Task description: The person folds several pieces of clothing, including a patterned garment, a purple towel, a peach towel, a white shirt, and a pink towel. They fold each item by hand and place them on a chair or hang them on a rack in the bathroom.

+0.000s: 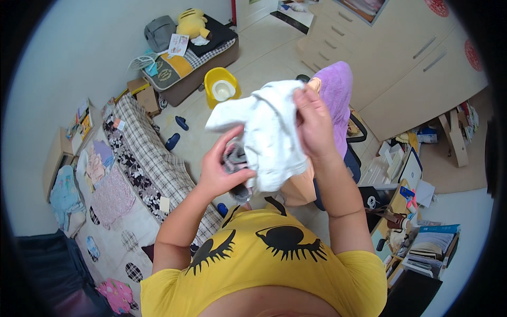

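A small white garment point(274, 132) is held up in front of my chest, creased, with one part sticking out to the left. My right hand point(315, 127) pinches its upper right edge between thumb and fingers. My left hand point(224, 166) is curled round a bunched grey and pinkish patterned cloth point(236, 158), at the lower left of the white garment. Whether these fingers also grip the white garment I cannot tell. Just beyond my right hand, a purple cloth point(337, 92) hangs over a chair, and a peach cloth point(298, 189) shows below the white garment.
To the left is a bed point(79, 248) with clothes spread on it. A yellow potty point(215, 79) and dark blue slippers point(172, 141) stand on the tiled floor. A cluttered desk point(391, 211) is on the right, below a pale wardrobe point(401, 79).
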A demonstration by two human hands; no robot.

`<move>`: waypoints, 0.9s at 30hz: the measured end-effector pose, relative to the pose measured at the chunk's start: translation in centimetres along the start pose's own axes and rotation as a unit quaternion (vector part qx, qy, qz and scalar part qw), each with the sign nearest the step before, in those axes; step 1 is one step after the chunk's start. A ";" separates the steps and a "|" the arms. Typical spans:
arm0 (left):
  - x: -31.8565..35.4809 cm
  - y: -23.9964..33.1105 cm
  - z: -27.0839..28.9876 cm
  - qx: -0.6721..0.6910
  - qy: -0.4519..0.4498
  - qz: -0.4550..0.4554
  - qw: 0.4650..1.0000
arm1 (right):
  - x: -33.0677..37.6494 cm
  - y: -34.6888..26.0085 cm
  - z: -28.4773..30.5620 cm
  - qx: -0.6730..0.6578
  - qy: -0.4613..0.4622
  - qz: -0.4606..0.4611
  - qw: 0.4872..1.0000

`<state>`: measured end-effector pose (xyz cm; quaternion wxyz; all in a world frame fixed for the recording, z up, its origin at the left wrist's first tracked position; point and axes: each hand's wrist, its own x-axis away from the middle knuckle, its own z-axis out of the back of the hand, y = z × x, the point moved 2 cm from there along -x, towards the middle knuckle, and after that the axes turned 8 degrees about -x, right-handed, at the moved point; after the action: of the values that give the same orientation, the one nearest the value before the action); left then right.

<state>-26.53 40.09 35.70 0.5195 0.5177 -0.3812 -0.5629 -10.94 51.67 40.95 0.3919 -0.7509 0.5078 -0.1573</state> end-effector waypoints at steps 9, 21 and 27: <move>-2.4 -2.3 2.2 0.035 -0.009 0.041 0.998 | 0.9 5.9 1.5 0.002 -0.042 -0.127 0.991; -1.8 -6.8 4.5 0.231 -0.159 0.222 0.934 | 3.7 10.9 4.3 0.131 0.052 -0.204 0.969; 0.3 -7.0 4.5 0.008 -0.020 0.153 0.988 | 3.5 10.1 3.8 0.172 0.127 -0.084 0.973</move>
<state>-32.22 40.52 29.69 0.5876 0.4461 -0.4712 -0.4835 -13.49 48.41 30.42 0.4328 -0.6859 0.4539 -0.3689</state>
